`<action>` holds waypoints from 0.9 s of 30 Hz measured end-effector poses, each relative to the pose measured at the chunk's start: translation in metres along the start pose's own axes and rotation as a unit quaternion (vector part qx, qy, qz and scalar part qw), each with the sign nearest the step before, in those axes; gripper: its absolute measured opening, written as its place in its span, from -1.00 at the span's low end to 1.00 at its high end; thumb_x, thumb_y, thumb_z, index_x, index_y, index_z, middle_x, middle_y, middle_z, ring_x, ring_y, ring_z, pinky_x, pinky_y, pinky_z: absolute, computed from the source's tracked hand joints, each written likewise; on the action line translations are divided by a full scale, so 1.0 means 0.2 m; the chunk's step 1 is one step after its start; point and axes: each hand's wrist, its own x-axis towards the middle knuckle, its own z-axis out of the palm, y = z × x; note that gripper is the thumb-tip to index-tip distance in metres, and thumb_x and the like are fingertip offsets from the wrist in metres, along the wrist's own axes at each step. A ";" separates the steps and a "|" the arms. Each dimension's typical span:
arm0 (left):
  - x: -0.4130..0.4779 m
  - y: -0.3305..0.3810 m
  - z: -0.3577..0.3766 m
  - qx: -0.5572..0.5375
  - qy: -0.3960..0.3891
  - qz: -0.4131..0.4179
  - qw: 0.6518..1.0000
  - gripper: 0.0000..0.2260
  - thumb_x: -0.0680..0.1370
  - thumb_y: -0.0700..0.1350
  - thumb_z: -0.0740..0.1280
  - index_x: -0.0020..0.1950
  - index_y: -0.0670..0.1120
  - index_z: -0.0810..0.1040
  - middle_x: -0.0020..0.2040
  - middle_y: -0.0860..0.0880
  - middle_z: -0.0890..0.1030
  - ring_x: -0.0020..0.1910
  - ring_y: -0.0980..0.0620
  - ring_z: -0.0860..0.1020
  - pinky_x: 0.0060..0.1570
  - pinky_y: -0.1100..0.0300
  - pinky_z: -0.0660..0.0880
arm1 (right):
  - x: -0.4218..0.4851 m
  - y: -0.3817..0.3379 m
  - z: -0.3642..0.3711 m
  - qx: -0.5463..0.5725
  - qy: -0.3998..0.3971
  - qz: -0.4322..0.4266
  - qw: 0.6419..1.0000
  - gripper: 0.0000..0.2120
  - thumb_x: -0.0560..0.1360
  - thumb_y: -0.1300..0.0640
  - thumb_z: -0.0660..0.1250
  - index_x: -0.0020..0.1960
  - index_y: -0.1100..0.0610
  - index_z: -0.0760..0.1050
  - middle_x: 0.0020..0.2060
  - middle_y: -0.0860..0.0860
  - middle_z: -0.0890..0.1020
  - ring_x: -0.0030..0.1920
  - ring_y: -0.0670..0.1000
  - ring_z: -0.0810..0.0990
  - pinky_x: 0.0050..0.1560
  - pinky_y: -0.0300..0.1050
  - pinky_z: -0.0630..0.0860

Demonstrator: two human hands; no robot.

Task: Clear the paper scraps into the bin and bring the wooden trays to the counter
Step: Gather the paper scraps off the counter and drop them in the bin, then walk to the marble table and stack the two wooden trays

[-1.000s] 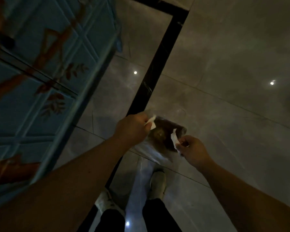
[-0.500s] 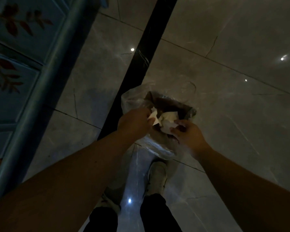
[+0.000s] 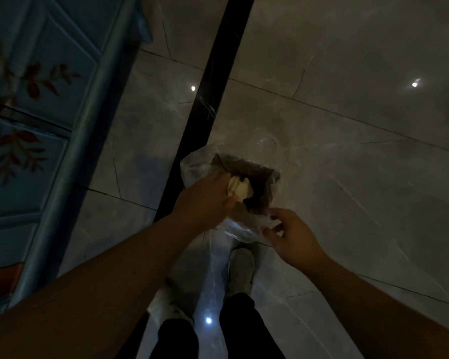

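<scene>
Your left hand [image 3: 205, 200] is closed around a clump of white paper scraps [image 3: 240, 189], held directly over the mouth of the bin [image 3: 259, 177], a small brown box-like container lined with a clear plastic bag [image 3: 192, 167] on the grey tiled floor [image 3: 347, 151]. Half a second ago both hands met over the opening with scraps between them; your right hand [image 3: 293, 237] has since drawn back to the near right of the bin and carries nothing visible, its fingers [image 3: 276, 216] loosely parted and curled beside the bag's near edge; whether they touch the plastic I cannot tell. The scraps have gathered into the left hand. The bin stands just right of the black floor strip [image 3: 205, 104], with your shoes [image 3: 240, 270] immediately below it. The blue painted cabinet [image 3: 49, 99] remains at the left. No wooden trays appear in this view.
</scene>
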 end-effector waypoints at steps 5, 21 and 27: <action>-0.25 0.19 -0.37 0.155 0.028 0.107 0.982 -0.49 0.55 0.06 0.24 0.43 -0.14 0.29 0.33 -0.19 0.46 0.23 -0.19 0.46 0.11 -0.10 0.49 | -0.11 -0.29 -0.28 -0.217 0.018 -0.166 0.962 -0.38 0.43 -0.08 0.39 0.41 0.14 0.37 0.21 0.24 0.53 0.06 0.28 0.57 -0.06 0.04 0.53; -1.28 1.48 -1.51 0.383 0.129 0.407 0.819 -0.50 0.55 0.12 0.17 0.41 -0.10 0.32 0.31 -0.16 0.48 0.22 -0.16 0.47 0.12 -0.01 0.48 | -1.75 -1.14 -1.31 -0.377 0.274 -0.129 0.876 -0.29 0.47 -0.27 0.20 0.52 0.00 0.12 0.48 0.15 0.28 0.39 0.19 0.33 0.31 0.08 0.31; -1.64 2.15 -1.46 0.391 0.154 0.524 0.741 -0.49 0.55 0.15 0.17 0.41 -0.11 0.32 0.31 -0.14 0.49 0.23 -0.14 0.47 0.13 0.01 0.45 | -2.48 -1.06 -1.63 -0.400 0.381 -0.047 0.832 -0.32 0.48 -0.27 0.20 0.49 0.01 0.16 0.46 0.16 0.32 0.38 0.18 0.36 0.27 0.11 0.37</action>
